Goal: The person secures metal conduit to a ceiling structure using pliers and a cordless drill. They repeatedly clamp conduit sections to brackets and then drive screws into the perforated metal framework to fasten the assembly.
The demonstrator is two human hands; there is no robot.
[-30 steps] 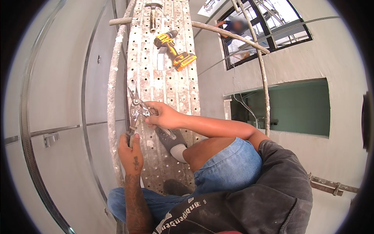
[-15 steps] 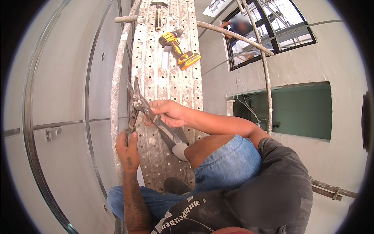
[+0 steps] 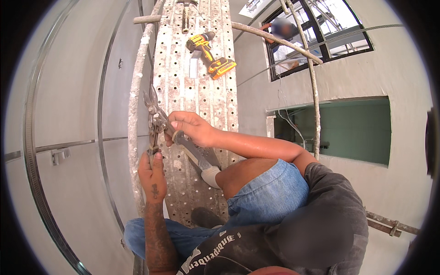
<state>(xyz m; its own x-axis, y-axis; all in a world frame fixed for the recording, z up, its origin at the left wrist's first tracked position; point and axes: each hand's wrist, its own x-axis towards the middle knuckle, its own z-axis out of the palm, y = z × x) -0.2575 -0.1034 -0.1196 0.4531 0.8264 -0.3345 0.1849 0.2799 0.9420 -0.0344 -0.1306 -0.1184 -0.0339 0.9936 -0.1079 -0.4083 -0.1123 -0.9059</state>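
A pair of worn tin snips [image 3: 157,118] is held over the perforated metal plank, blades pointing away from me and parted, handles spread wide. My left hand [image 3: 152,178] is closed around the end of the left handle. Higher up, my right hand [image 3: 195,129] pinches the snips just below the pivot, by the top of the right handle; some of its fingertips are hidden behind the tool. The right handle's grip slants down toward my shoe. No sheet or other piece shows between the blades.
On the scaffold plank [image 3: 183,98] lie a yellow-black cordless drill [image 3: 208,54], a small light metal piece [image 3: 194,67] and a hammer [image 3: 185,18]. Scaffold tubes [image 3: 133,98] flank it. Metal studs [image 3: 99,114] line the left wall. A person [image 3: 285,48] is at the window.
The snips have shifted slightly left and tilted a little, with my right hand moving left along with them. Both hands keep their hold, and the handles stay spread.
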